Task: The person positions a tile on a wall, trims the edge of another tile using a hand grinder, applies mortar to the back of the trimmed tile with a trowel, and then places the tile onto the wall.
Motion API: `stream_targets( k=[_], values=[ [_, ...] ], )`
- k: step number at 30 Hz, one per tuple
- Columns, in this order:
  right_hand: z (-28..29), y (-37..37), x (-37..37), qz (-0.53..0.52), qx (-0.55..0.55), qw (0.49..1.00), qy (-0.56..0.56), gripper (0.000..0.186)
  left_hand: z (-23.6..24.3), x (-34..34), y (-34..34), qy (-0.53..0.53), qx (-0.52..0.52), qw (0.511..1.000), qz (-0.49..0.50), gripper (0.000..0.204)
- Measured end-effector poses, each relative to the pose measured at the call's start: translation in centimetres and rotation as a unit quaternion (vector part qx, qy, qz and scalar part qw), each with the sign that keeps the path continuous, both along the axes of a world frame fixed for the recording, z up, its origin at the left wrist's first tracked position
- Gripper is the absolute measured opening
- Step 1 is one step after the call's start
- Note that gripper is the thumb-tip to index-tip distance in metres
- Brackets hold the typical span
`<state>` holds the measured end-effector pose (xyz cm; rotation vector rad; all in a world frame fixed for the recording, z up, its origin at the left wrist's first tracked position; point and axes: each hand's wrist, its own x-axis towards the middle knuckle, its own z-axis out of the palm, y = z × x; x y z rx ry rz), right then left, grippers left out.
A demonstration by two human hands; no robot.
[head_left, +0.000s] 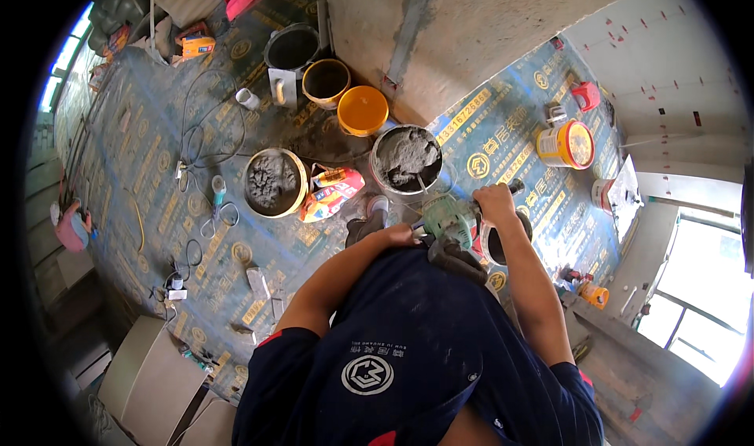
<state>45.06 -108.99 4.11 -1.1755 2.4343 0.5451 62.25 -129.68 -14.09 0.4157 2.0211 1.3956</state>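
Observation:
A green handheld power mixer [449, 220] is held close in front of my body by both hands. My left hand [399, 235] is closed around its left side handle. My right hand [496, 204] grips its right side, near the dark end of a handle. The mixer's rod reaches into a bucket [375, 163] of wet grey mortar [410, 152] just ahead of me. How deep the rod sits is hidden by the mortar. My shoe shows left of the mixer, beside a red and yellow bag [334, 190].
Left of the bag stands a bucket [305, 188] with lumpy grey mix. Orange buckets [363, 110] and a trowel [283, 88] are farther off by a wall corner. Cables [192, 132] loop across the covered floor at left. Another person [71, 226] is at far left.

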Motion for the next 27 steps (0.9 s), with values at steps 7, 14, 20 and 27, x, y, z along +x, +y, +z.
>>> stream_targets(
  k=[7, 14, 20, 27],
  values=[
    [0.1, 0.2, 0.0, -0.011, -0.003, 1.000, -0.001, 0.010, 1.1, -1.0, -0.3, -0.060, -0.016, 0.998, -0.009, 0.050],
    [-0.6, 0.4, 0.1, -0.045, -0.004, 0.999, -0.018, 0.018, 0.8, -1.0, -0.9, 0.012, -0.011, 1.000, -0.021, 0.054],
    [-1.3, 1.2, 0.7, -0.072, -0.007, 0.997, -0.021, 0.017, 1.0, -1.2, -1.1, -0.013, -0.048, 0.998, -0.048, 0.058],
    [-2.3, 1.8, 1.2, -0.091, -0.025, 0.995, -0.034, 0.012, 0.0, -0.8, -1.3, -0.038, -0.037, 0.998, -0.039, 0.054]
  ],
)
